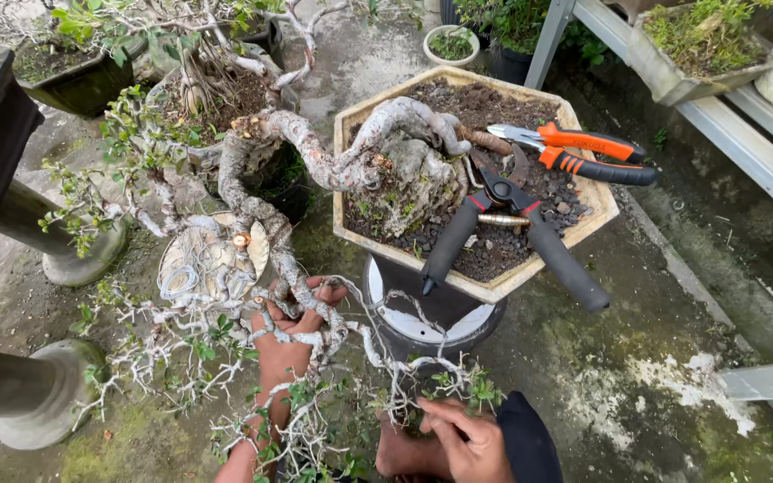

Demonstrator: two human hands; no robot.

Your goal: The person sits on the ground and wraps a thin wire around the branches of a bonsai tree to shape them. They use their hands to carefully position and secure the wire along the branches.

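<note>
The left hand (293, 326) is gripping the cascading trunk (284, 259) of a wired bonsai, its fingers curled tight around the wood where it is hanging below the hexagonal pot (597, 201). The right hand (462, 438) is working lower down among the thin twigs (404, 385), with the fingertips drawn together and pinching a twig or wire; which of the two cannot be told. Pale wire is already spiralling along the trunk and many side branches, so the wiring appears well advanced, while the lowest twigs appear to be the part in hand. A coil of spare wire (176, 284) is lying on a round stand just beside the trunk. Black-handled pruning shears (516, 237) and orange-handled pliers (583, 152) are resting on the soil in the pot, both untouched and well apart from the hands.
</note>
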